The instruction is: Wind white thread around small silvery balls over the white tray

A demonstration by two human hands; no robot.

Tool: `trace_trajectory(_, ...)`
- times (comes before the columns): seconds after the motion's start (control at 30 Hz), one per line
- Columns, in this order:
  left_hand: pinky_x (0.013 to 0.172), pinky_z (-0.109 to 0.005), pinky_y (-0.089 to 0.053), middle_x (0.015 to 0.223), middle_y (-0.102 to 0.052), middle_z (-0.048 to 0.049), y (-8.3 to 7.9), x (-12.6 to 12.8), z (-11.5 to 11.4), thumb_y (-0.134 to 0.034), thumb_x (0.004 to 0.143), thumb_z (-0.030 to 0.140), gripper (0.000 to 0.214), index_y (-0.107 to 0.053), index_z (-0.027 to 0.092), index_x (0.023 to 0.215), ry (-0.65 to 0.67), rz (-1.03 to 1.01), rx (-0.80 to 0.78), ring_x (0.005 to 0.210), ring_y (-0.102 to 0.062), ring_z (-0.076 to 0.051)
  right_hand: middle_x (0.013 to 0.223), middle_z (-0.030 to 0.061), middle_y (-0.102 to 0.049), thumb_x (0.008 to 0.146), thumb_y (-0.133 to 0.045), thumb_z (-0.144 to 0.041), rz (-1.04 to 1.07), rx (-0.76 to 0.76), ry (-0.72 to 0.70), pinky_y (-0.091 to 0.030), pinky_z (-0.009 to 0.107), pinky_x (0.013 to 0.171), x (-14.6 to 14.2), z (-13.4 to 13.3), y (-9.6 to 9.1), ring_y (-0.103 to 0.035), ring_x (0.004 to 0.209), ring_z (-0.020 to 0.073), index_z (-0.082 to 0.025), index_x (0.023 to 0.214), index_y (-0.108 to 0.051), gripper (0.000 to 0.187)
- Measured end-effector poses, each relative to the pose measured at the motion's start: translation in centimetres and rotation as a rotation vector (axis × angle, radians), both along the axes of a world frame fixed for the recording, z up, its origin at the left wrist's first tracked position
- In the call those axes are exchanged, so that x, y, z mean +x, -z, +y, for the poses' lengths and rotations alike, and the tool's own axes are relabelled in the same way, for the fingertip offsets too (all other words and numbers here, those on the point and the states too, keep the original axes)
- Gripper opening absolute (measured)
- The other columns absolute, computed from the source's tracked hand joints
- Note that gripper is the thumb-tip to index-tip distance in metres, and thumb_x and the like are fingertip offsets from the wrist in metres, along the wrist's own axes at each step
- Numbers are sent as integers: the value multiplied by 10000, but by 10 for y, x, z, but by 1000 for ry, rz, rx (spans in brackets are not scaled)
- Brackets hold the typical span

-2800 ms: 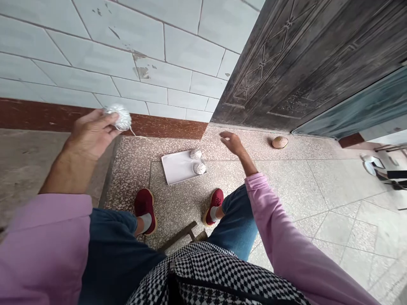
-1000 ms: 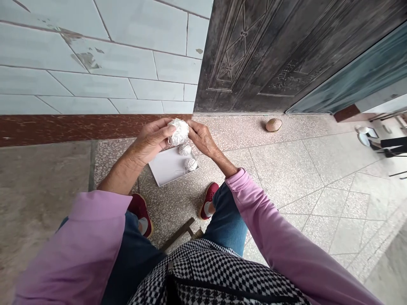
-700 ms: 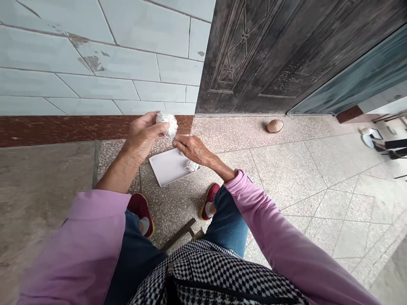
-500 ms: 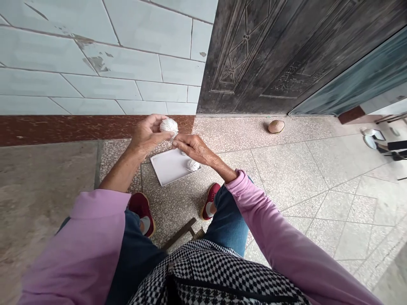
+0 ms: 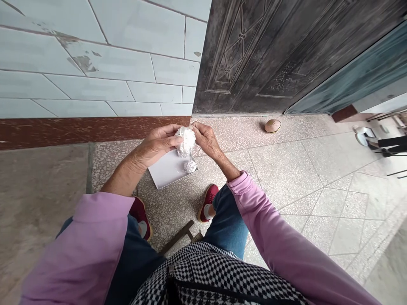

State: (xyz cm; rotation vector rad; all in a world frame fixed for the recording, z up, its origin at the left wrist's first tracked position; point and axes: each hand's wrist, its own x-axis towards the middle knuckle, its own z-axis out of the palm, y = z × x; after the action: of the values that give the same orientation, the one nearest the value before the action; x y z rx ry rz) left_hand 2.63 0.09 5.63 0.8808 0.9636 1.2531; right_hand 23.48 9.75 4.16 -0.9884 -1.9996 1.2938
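A crumpled white ball (image 5: pixel 185 142), which looks like scrunched paper, is held up between both hands above a shallow white box. My left hand (image 5: pixel 160 143) grips it from the left, thumb across its front and fingers behind. At its upper right edge, my right hand (image 5: pixel 205 137) pinches it with thumb and fingertips. Below, the white box (image 5: pixel 165 173) lies on the floor, partly covered by my left hand and the ball. Another crumpled white ball (image 5: pixel 190 166) rests at the box's right side.
My red shoes (image 5: pixel 210 199) stand either side, near the box. A wooden stool part (image 5: pixel 178 237) shows between my legs. A pinkish, rounded object (image 5: pixel 272 126) lies by the dark door (image 5: pixel 254 55). The tiled wall (image 5: pixel 127 55) rises ahead; furniture legs (image 5: pixel 394 148) stand far right.
Both hands have moved right with the ball, which now looks bigger and more ruffled. My right hand has shifted from the ball's lower side to its upper right edge.
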Motion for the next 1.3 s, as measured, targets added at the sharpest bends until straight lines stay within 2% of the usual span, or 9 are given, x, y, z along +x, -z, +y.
trace_trajectory(0.2,945,-430,-794,1209,-913,-133,5,-7,12,-1139,680,356,568,-914,240,1188,-225,-48,41,1169,-885,-355,969,50,-696,1302,-656,-709,-30,58,-137,-645,457,1031,-4,-9,6,-699,985,302,-304,960,-604,533)
trace_trajectory(0.33,1043,-476,-794,1202,-906,-118,13,-13,14,-1143,707,344,523,-820,263,1111,-317,-66,78,1310,-885,-392,924,30,-672,1355,-727,-497,-201,86,-217,-582,408,1084,-10,-21,2,-720,1011,284,-268,993,-640,437)
trace_trajectory(0.47,1013,-459,-773,1181,-904,-87,23,-21,15,-1150,651,332,608,-766,271,1119,-408,1,74,1221,-887,-352,943,25,-687,1351,-771,-504,-214,71,-280,-562,393,1061,-15,-29,-4,-702,984,269,-266,986,-648,453)
trace_trajectory(0.6,915,-383,-700,1103,-882,-66,27,-28,11,-1169,534,256,698,-759,256,1099,-489,257,98,1036,-843,-290,943,35,-726,1343,-733,-668,-73,6,-279,-562,397,994,-17,-28,-12,-686,971,249,-270,946,-726,562)
trace_trajectory(0.77,855,-388,-683,1077,-894,-84,20,-29,-4,-1165,685,382,579,-858,239,1155,-240,345,72,961,-833,-295,859,35,-649,1281,-743,-795,25,-22,-114,-540,412,908,-15,-15,-18,-651,954,251,-280,899,-713,643)
trace_trajectory(0.87,868,-413,-720,1092,-898,-96,14,-24,-12,-1149,809,492,540,-896,245,1218,-24,210,32,965,-859,-308,844,23,-626,1257,-807,-777,60,-11,-28,-570,407,901,-11,-8,-18,-634,925,258,-290,887,-687,622)
trace_trajectory(0.93,867,-417,-739,1105,-893,-102,10,-20,-13,-1154,807,474,544,-899,251,1233,32,64,28,965,-859,-306,849,17,-628,1278,-827,-664,75,-10,8,-580,400,898,-9,-6,-17,-637,917,257,-292,875,-674,569)
trace_trajectory(1.1,879,-414,-761,1121,-871,-96,7,-10,-3,-1121,694,343,615,-918,258,1267,-53,-111,57,1017,-844,-310,867,-2,-673,1297,-799,-358,-27,-16,11,-576,364,962,-10,-6,-11,-666,967,245,-279,847,-623,490)
trace_trajectory(1.3,966,-442,-759,1088,-864,-68,16,-8,14,-1105,678,322,550,-866,259,1169,-213,-73,135,1066,-856,-300,949,23,-749,1295,-798,-329,-150,60,-110,-577,388,1040,-12,-3,6,-760,1052,295,-262,931,-667,393)
